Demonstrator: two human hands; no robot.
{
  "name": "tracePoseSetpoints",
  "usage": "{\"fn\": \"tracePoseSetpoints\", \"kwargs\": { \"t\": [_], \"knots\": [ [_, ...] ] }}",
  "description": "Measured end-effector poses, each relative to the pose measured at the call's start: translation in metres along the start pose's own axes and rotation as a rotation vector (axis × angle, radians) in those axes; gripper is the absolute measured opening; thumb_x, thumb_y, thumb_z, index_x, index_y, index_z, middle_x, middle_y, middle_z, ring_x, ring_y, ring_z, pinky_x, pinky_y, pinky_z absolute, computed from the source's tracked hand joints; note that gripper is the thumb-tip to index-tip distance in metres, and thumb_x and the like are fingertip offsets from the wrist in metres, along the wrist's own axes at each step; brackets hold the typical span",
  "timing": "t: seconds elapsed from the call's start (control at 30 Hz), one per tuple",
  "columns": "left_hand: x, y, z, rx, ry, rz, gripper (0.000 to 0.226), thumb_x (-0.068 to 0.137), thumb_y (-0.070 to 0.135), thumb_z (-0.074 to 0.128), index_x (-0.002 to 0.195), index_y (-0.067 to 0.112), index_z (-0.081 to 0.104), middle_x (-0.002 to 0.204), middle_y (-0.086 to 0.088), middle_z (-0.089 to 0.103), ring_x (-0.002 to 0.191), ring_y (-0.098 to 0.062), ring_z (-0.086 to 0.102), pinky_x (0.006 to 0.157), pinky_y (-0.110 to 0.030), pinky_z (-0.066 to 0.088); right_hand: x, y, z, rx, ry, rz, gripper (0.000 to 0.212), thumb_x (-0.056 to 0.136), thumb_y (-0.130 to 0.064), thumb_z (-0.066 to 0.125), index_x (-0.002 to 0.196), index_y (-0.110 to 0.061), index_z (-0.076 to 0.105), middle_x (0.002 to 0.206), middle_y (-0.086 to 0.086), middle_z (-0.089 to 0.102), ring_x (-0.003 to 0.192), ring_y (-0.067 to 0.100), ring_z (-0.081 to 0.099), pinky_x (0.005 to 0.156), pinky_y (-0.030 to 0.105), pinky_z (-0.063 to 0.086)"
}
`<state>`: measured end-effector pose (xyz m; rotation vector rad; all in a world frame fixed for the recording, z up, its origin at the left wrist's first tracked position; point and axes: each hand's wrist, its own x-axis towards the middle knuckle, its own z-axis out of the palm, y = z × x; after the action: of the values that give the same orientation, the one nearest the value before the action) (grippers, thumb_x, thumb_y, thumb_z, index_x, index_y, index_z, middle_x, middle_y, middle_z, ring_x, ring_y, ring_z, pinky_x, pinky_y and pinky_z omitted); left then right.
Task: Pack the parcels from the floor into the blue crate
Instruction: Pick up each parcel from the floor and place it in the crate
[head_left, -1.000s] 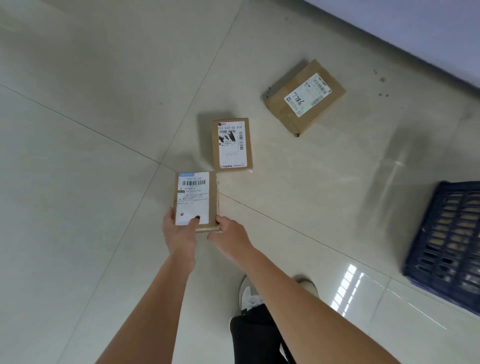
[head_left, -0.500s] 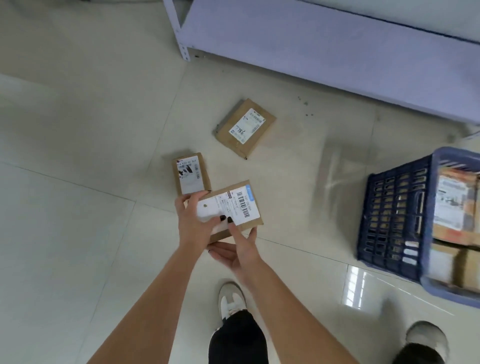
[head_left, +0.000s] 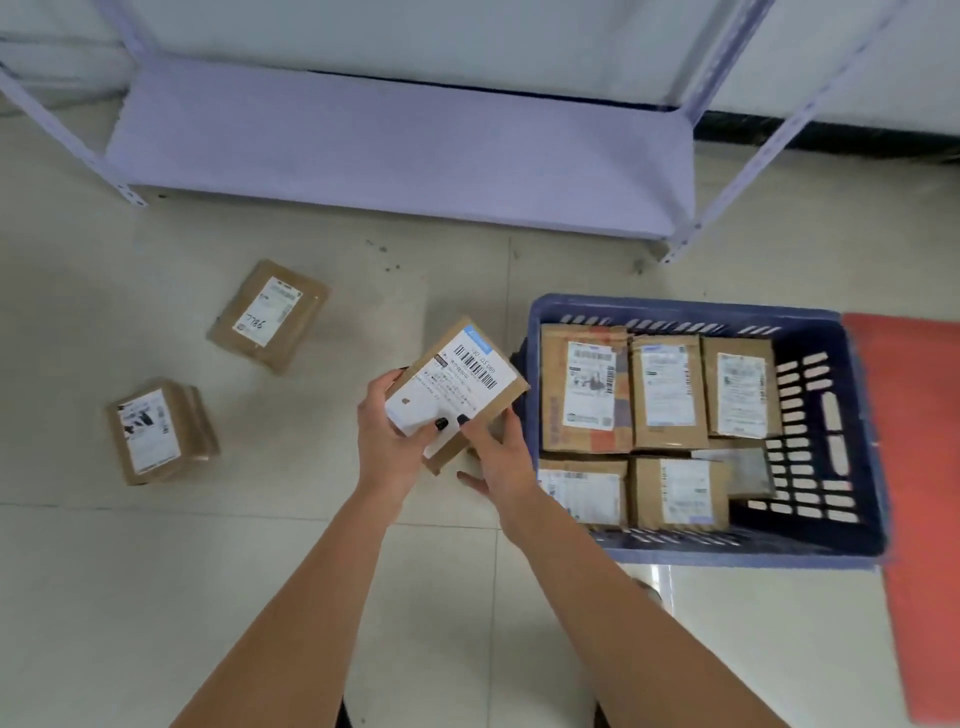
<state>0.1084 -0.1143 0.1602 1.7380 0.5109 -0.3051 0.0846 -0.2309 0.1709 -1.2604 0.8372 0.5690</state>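
A brown cardboard parcel with a white barcode label (head_left: 462, 379) is held above the floor just left of the blue crate (head_left: 852, 415). My left hand (head_left: 395, 441) grips its near-left end, thumb on the label. My right hand (head_left: 501, 457) supports it from below at the near edge. The crate holds several labelled brown parcels (head_left: 667, 395) packed side by side, with free room along its right side. Two more parcels lie on the floor to the left: one marked "786" (head_left: 267, 317) and one nearer (head_left: 156, 431).
A pale purple metal shelf rack (head_left: 395, 150) stands low behind the crate and parcels. A red-orange mat (head_left: 914, 467) lies right of the crate. The floor is light tile.
The held parcel has been lifted from the floor and carried right toward the crate. My view has swung right, bringing the whole crate and its contents into sight.
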Motion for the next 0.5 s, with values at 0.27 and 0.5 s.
{"fn": "tracePoseSetpoints", "kwargs": {
  "t": [0.27,0.5],
  "knots": [
    [-0.017,0.051,0.143,-0.012,-0.046,-0.010,0.065,0.079,-0.006,0.063,0.130,0.026,0.039,0.132,-0.004,0.051,0.122,-0.021,0.051,0.089,-0.053,0.052,-0.003,-0.073,-0.172,0.039,0.111,-0.229,0.098,0.081,-0.005,0.067,0.143,-0.047,0.004,0.106,0.006,0.071,0.098,0.016,0.067,0.093,0.038,0.050],
    [-0.039,0.046,0.199,0.290,-0.121,0.042,0.064,0.081,-0.005,0.063,0.129,0.031,0.041,0.119,0.005,0.053,0.111,-0.012,0.048,0.084,-0.043,0.055,-0.016,-0.077,-0.257,-0.272,0.056,-0.192,0.069,0.081,-0.005,0.065,0.141,-0.025,0.036,0.117,0.003,0.064,0.096,0.016,0.065,0.080,0.028,0.057]
  ]
}}
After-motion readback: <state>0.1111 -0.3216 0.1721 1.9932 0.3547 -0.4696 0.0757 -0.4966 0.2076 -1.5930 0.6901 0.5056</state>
